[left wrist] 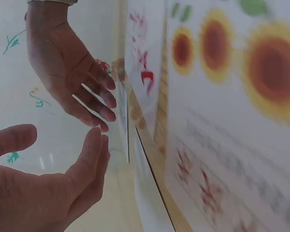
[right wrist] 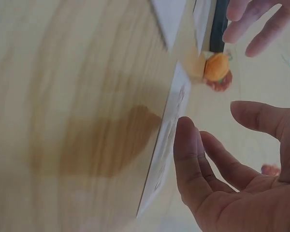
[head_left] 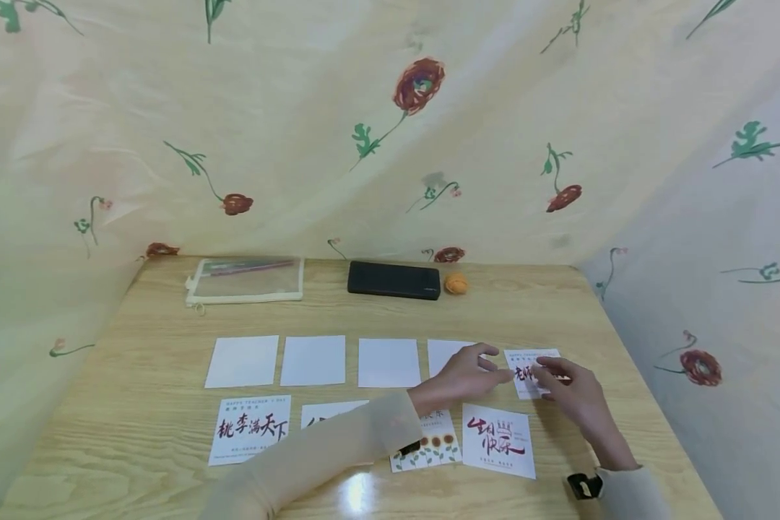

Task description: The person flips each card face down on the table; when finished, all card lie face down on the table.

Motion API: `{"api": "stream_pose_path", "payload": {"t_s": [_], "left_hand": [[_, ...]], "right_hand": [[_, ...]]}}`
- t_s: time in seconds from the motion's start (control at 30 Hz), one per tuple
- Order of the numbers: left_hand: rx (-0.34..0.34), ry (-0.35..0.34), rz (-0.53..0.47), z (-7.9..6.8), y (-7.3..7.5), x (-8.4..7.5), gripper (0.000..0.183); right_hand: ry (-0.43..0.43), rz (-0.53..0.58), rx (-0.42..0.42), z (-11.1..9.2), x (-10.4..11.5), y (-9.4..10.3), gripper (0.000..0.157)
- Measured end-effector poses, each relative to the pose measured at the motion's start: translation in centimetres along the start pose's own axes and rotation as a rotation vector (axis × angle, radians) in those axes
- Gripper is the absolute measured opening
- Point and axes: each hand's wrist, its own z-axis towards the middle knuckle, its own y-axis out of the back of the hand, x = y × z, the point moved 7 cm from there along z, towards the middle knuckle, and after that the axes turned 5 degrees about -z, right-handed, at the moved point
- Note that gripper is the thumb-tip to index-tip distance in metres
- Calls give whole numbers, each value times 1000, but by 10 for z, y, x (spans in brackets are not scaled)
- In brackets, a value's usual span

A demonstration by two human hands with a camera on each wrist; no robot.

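Note:
My right hand (head_left: 575,393) hovers over a printed card (head_left: 525,390) with red and black lettering, at the right end of the back row. Its fingers are loosely bent, thumb apart, holding nothing; in the right wrist view the fingertips (right wrist: 186,126) overlap the card (right wrist: 166,140). Just left of that card my left hand (head_left: 464,373) reaches over a blank white card (head_left: 443,352), fingers relaxed and holding nothing. The left sleeve covers part of the front row, where a sunflower card (head_left: 437,451) and a red-lettered card (head_left: 499,442) lie flat.
More blank white cards (head_left: 313,360) lie in the back row. At front left is a black-lettered card (head_left: 250,430), beside a partly hidden one (head_left: 331,410). Behind are a clear zip pouch (head_left: 247,282), a black case (head_left: 393,280) and a small orange ball-like object (head_left: 456,283), before a flowered curtain (head_left: 299,144).

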Motion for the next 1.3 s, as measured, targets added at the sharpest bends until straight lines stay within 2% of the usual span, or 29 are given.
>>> {"api": "stream_pose_path", "payload": {"t_s": [0.17,0.37,0.57,0.73,0.83,0.97,1.13,1.3], "left_hand": [[-30,73,-56,5,-18,-2,56],[-35,94,-84,9,-31,-4,62],[-69,131,-119,11,-40,-2,67],[-117,138,-96,11,-43,-1,68],[-124,131,-118,10,-45,0,71],[-127,120,-154,7,-49,0,74],[-148,107,-140,5,-52,-1,75],[-154,107,-143,3,-54,-1,75]], "right_hand": [[-55,17,-28,1,-18,13,52],[-149,-25,-125,2,-42,30,53],[-215,-34,-192,7,-57,37,55],[-253,-1,-173,11,-59,37,62],[-254,11,-159,13,-58,35,64],[-244,23,-151,13,-54,32,63],[-233,29,-140,12,-49,27,63],[-258,30,-134,10,-46,23,63]]}}
